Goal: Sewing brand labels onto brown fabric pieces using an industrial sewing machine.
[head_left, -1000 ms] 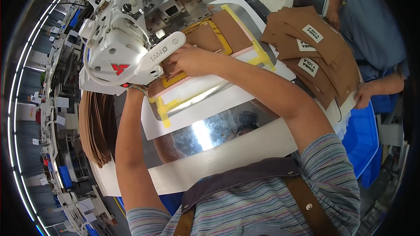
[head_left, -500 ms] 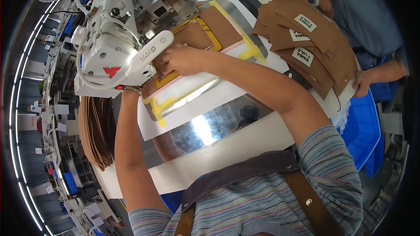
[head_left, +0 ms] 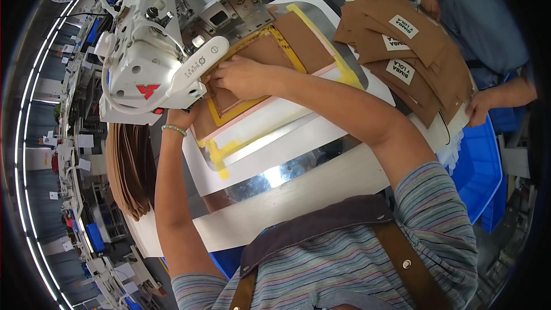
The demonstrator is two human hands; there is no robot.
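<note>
On a white sewing machine (head_left: 138, 74), a yellow frame (head_left: 289, 51) surrounds a brown panel (head_left: 263, 49), mounted on a taped plate over white sheeting (head_left: 373, 92). My right hand (head_left: 241, 76) rests on the panel just right of the machine's head, its fingers curled; whatever lies within them is hidden. My left hand (head_left: 181, 116), with a beaded bracelet at the wrist, reaches under the head at the panel's left side, its fingers out of sight.
Labelled brown pieces (head_left: 416, 54) are piled at the right, beside another person's hands (head_left: 477, 109). A blue bin (head_left: 473, 166) sits below them. A brown stack (head_left: 126, 178) lies left of my arm. Rows of machines (head_left: 86, 206) stand further left.
The yellow frame and its sheeting have shifted rightward relative to the machine, with my right hand on it. My left wrist has come slightly toward me, showing more of the bracelet.
</note>
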